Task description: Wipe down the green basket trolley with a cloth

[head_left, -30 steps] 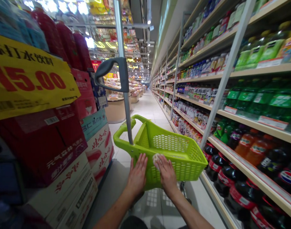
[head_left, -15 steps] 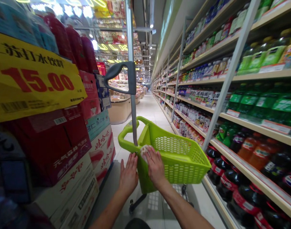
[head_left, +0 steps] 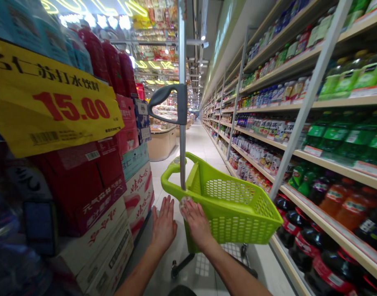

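Observation:
A lime-green shopping cart (head_left: 238, 205) with perforated sides stands ahead on small wheels, a grey metal pole with a dark grey handle (head_left: 182, 104) rising at its near left end. My right hand (head_left: 197, 220) lies against the cart's near side, below the rim, pressing a whitish crumpled cloth (head_left: 185, 202) under its fingers. Just left of the cart, my left hand (head_left: 164, 224) is held up with fingers stretched, holding nothing, a small gap from the green plastic.
Shelves (head_left: 299, 152) of bottled drinks run along the right. Stacked drink cartons (head_left: 80, 185) with a yellow price sign (head_left: 68, 107) stand close on the left. A tiled aisle (head_left: 193, 139) stretches ahead, with a display counter (head_left: 162, 146) beyond the cartons.
The view has shifted, so the cart and shelves appear further right. My right hand and the cloth have slid lower on the cart's side. My left hand has come away from the cart.

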Demonstrator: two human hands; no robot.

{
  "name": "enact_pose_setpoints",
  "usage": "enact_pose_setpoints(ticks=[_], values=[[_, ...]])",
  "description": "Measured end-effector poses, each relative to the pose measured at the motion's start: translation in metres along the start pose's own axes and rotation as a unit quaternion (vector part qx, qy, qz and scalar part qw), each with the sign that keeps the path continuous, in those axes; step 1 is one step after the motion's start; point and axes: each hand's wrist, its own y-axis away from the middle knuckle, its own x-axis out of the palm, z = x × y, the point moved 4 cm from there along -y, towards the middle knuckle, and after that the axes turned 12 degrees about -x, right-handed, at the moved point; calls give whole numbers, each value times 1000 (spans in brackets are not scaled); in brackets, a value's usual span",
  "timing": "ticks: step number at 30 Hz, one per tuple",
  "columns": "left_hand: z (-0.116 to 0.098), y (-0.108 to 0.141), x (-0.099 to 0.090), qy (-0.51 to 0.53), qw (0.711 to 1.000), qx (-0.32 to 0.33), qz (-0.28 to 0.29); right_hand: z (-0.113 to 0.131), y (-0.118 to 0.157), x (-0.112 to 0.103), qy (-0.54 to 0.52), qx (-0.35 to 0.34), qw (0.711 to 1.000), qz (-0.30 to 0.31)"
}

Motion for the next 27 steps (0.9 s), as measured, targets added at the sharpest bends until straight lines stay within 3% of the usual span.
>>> enact_pose_setpoints(ticks=[3,5,7,10,12,15,17,20,24,27], values=[[4,-10,-6,-1,1000,-4,-13,3,4,0,-1,-31,999,8],[5,-22,-14,-1,1000,-9,-26,-4,-11,-7,10,-38,999,-4],[5,-38,-23,1,999,-13,-39,-16,-41,-16,28,-71,997,-14],[3,-62,-38,8,998,-14,-63,-39,-92,-31,43,-186,982,-2],[1,-76,-48,10,997,-13,-80,-58,-128,-45,44,-227,973,-1],[-4,-91,-59,19,995,-20,-92,-89,-181,-76,48,-175,982,-57],[-9,-97,-65,30,995,-29,-96,-101,-202,-90,49,-135,985,-92],[-14,-98,-68,41,993,-34,-103,-94,-191,-87,53,-149,984,-79],[-12,-90,-65,38,995,-26,-88,-66,-133,-56,72,-250,965,5],[-12,-91,-66,31,996,-28,-82,-67,-132,-56,77,-247,966,12]])
